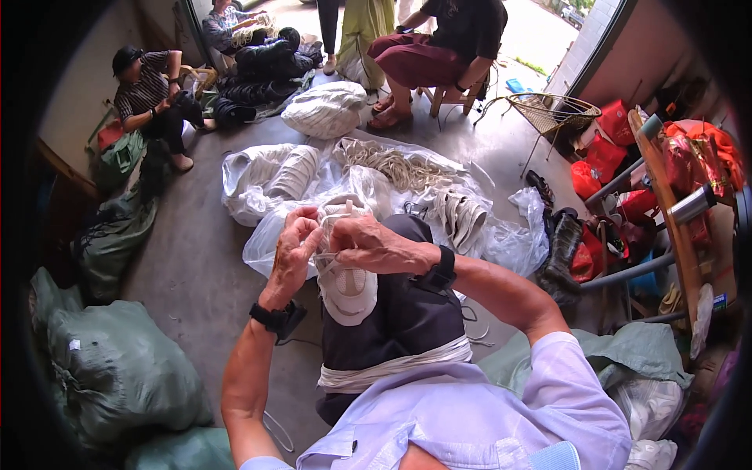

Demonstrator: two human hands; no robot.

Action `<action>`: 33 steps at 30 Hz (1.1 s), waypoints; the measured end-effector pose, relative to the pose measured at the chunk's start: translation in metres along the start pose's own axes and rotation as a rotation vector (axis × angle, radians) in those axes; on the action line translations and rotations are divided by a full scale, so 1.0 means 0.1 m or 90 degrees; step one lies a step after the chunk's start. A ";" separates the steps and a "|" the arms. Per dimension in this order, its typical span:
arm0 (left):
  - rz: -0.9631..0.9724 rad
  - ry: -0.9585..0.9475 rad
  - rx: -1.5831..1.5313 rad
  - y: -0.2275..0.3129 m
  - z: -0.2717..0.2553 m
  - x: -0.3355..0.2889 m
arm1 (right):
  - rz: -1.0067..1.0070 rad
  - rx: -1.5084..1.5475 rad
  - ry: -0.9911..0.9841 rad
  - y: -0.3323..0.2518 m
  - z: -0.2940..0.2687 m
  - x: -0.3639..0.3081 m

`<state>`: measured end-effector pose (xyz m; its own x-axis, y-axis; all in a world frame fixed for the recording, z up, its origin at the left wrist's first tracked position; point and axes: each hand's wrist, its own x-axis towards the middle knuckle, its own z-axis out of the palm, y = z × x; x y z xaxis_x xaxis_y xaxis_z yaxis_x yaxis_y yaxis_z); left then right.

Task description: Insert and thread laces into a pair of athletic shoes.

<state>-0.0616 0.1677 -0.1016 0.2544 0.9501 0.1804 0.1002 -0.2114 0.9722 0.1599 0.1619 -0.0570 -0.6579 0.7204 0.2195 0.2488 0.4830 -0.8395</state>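
Observation:
A white sneaker (347,294) rests on my dark-trousered lap, its toe toward me and its mesh upper facing up. My left hand (296,244) is at the shoe's left side, thumb and fingers pinched on a pale shoelace. From the right, my right hand (377,244) reaches over the lacing area with its fingers curled in. It also seems to grip lace, though the fingertips are partly hidden. A bundle of off-white laces (395,366) lies across my lap near the waist.
Ahead on the floor, plastic sheeting (270,251) carries stacked pale shoe pieces (294,171) and heaped cream laces (395,163). Green sacks (125,368) stand at left. A wire chair (552,113), red bags (607,137) and a rack are at right. Several people sit beyond.

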 end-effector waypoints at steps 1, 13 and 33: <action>0.004 -0.004 -0.005 -0.02 0.00 0.01 | 0.042 0.079 -0.048 -0.09 -0.08 -0.03; 0.255 0.144 0.234 0.17 0.39 -0.27 | 0.104 0.505 0.516 -0.23 -1.54 0.52; 0.205 0.012 0.272 0.30 0.51 -0.49 | -0.016 -0.427 0.006 -0.25 -0.75 1.09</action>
<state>-0.0219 0.1030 -0.0892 0.3203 0.8251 0.4654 0.4037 -0.5634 0.7209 0.1359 0.2657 0.0250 -0.6642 0.7075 0.2414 0.6232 0.7024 -0.3438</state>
